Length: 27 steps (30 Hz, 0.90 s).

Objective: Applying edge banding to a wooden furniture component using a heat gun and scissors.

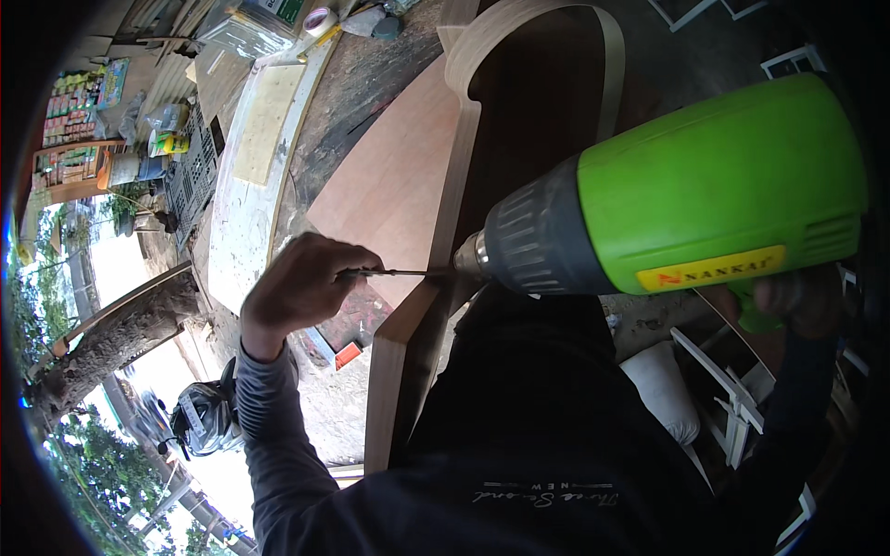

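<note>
My right hand point(807, 301) is wrapped round the handle of a green heat gun point(714, 185) with a black ribbed collar and a metal nozzle. The nozzle points left at the pale edge strip point(454, 185) of a curved wooden panel, close against it. In my left hand point(311, 283), closed in a pinch, is a thin flat blade point(399, 272) seen edge-on. Its tip reaches the strip just below the nozzle; whether it touches is hard to tell. Nearer my body the wooden edge continues as a thicker straight piece point(394, 371).
A white board point(255, 176) lies at the left, with an orange-and-white box point(348, 355) nearer me. Tape point(320, 20) and a clear container point(246, 35) stand at the back left. White frames point(728, 389) and a pale sack point(660, 389) lie at the lower right.
</note>
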{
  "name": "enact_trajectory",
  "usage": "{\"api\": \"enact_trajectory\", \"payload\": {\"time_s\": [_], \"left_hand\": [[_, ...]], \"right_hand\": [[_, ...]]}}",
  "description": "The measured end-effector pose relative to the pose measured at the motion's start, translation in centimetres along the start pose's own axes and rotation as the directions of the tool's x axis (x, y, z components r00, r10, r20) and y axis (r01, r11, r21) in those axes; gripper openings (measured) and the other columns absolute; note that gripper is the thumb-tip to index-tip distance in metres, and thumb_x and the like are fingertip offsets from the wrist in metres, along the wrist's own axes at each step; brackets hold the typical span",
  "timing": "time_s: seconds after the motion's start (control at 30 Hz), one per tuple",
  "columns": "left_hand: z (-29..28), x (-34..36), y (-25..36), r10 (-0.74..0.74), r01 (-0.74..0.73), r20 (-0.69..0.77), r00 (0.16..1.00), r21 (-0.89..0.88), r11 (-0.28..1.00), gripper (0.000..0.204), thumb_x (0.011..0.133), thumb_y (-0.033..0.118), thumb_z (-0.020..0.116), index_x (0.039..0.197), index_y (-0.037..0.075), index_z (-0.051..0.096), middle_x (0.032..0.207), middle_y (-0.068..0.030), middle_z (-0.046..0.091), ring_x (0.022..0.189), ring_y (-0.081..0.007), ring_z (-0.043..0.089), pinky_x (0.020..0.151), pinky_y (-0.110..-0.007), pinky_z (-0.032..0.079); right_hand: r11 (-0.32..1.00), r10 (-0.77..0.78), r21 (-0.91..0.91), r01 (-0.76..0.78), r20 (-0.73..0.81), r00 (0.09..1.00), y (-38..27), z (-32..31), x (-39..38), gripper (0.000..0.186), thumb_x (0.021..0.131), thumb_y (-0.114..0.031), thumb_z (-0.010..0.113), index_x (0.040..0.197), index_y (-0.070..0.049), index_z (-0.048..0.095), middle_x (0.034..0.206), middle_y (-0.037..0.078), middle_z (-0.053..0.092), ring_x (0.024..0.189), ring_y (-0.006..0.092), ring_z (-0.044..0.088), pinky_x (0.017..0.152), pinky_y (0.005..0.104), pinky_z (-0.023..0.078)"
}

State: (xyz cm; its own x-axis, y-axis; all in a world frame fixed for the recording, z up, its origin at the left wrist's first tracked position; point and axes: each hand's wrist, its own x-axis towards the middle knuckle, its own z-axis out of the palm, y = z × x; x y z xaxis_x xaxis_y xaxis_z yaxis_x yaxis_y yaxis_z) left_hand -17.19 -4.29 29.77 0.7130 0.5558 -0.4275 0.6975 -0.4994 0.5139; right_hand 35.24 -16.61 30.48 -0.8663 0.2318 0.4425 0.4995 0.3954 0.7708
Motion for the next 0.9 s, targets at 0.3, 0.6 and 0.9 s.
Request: {"api": "enact_trajectory", "payload": {"time_s": [0.3, 0.6, 0.9], "left_hand": [[-3.2, 4.9, 1.0, 0.057, -0.08, 0.379, 0.924, 0.044, 0.996, 0.02, 0.081, 0.018, 0.084, 0.092, 0.001, 0.076, 0.081, -0.0152, 0.075, 0.076, -0.0318, 0.074, 0.072, -0.041, 0.057], [-3.9, 4.5, 0.5, 0.044, -0.072, 0.314, 0.948, 0.075, 0.995, 0.02, 0.084, 0.02, 0.082, 0.091, 0.002, 0.077, 0.082, -0.015, 0.074, 0.076, -0.0292, 0.073, 0.072, -0.04, 0.056], [-3.9, -4.0, 0.5, -0.389, 0.35, -0.074, 0.918, -0.307, 0.885, 0.013, 0.082, 0.0, 0.078, 0.09, -0.006, 0.069, 0.082, -0.0071, 0.062, 0.073, -0.0133, 0.062, 0.067, -0.029, 0.048]], "right_hand": [[0.848, 0.11, 0.299, -0.437, 0.707, 0.698, -4.4, -9.1, -15.0, 0.037, 0.106, -0.033, 0.048, 0.123, 0.0, 0.056, 0.117, 0.02, 0.066, 0.088, 0.0338, 0.073, 0.084, 0.0481, 0.064], [0.77, 0.148, 0.304, -0.561, 0.77, 0.621, -4.4, -9.6, -18.1, 0.034, 0.103, -0.026, 0.055, 0.125, 0.0, 0.057, 0.118, 0.019, 0.066, 0.092, 0.0323, 0.072, 0.086, 0.0464, 0.063], [0.5, 0.35, 0.22, -0.838, 0.834, 0.427, 1.3, -9.8, -13.5, 0.035, 0.099, -0.023, 0.064, 0.126, -0.001, 0.061, 0.118, 0.016, 0.067, 0.094, 0.0283, 0.07, 0.084, 0.0424, 0.061]]}}
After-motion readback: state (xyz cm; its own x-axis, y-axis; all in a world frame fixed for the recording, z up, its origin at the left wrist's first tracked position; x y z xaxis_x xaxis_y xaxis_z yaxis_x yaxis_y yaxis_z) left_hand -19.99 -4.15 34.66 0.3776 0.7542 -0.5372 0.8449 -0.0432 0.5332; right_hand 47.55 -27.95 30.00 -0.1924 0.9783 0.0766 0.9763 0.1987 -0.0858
